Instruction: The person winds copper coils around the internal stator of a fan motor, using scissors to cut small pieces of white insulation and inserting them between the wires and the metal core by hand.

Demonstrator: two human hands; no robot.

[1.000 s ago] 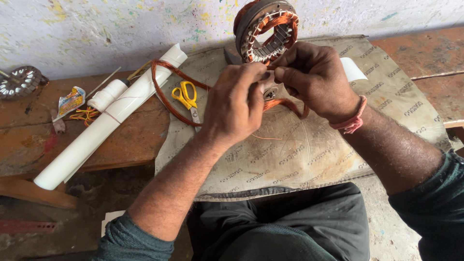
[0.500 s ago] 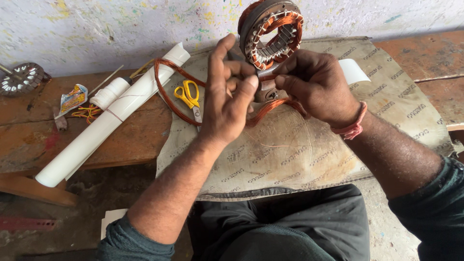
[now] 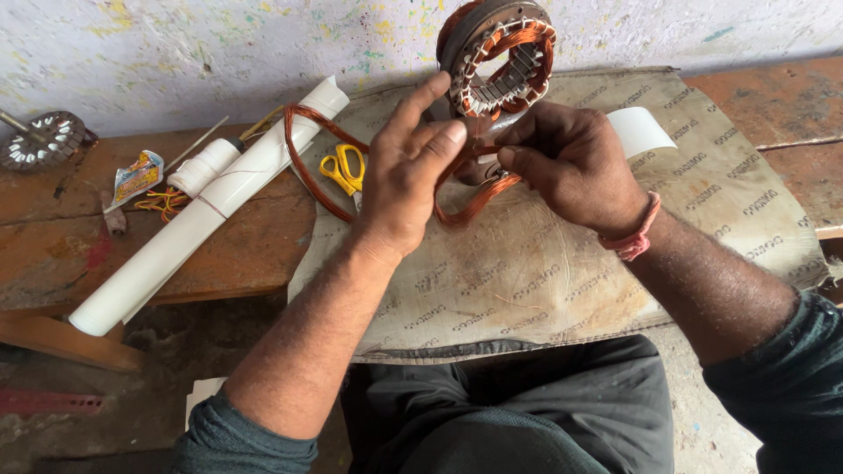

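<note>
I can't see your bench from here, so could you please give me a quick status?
Left hand open, fingers spread. Right hand pinching copper wire under the motor ring. Scissors close by.

A small crumpled sachet (image 3: 136, 178), printed in orange, blue and white, lies near the bench's (image 3: 219, 254) left back edge, just beside a white roll (image 3: 204, 167).
</note>
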